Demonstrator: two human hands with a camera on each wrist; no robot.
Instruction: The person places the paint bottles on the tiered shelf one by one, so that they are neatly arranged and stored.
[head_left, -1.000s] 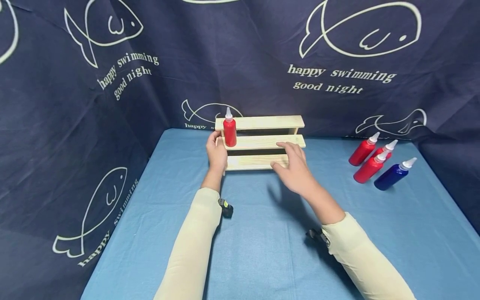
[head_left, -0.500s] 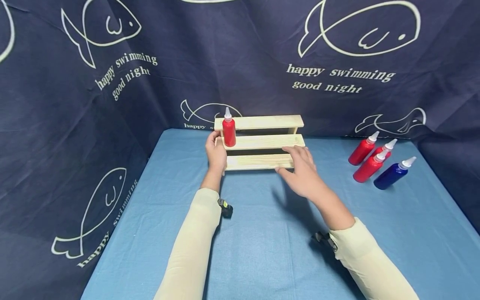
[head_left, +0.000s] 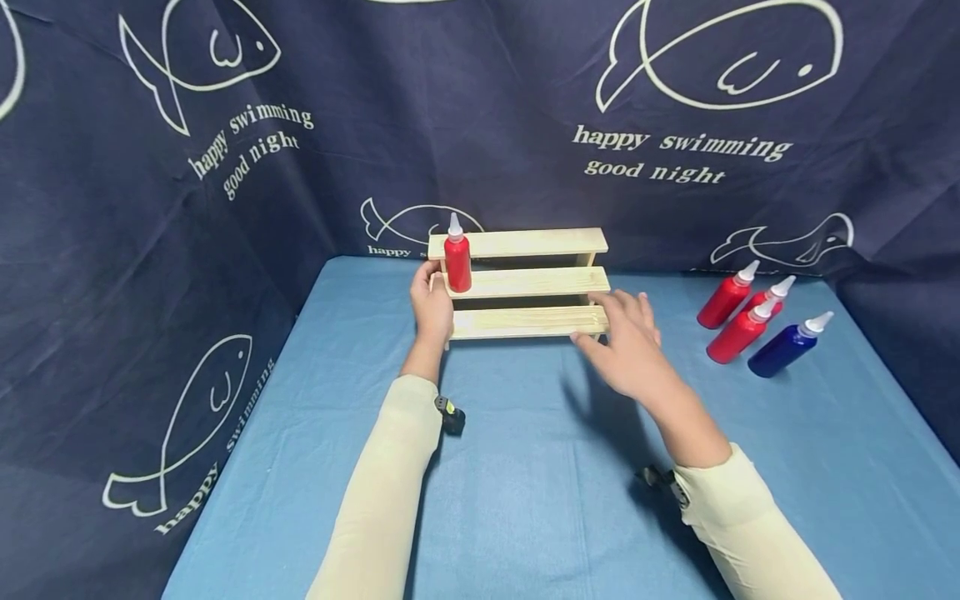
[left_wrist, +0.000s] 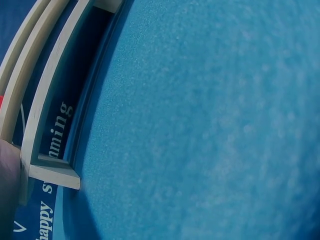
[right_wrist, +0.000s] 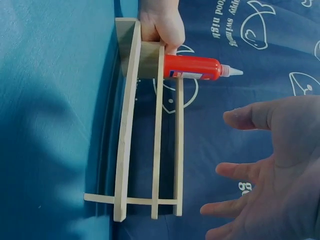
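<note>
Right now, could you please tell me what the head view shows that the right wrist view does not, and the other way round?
Only the head view shows the blue bottle and three loose red bottles grouped at the right, plus both sleeves.

Only the right wrist view shows the label on the standing red bottle and the palm side of the right hand.

Both share the wooden rack with that bottle on its middle plank, the left hand at one end, and the fish-patterned backdrop.
</note>
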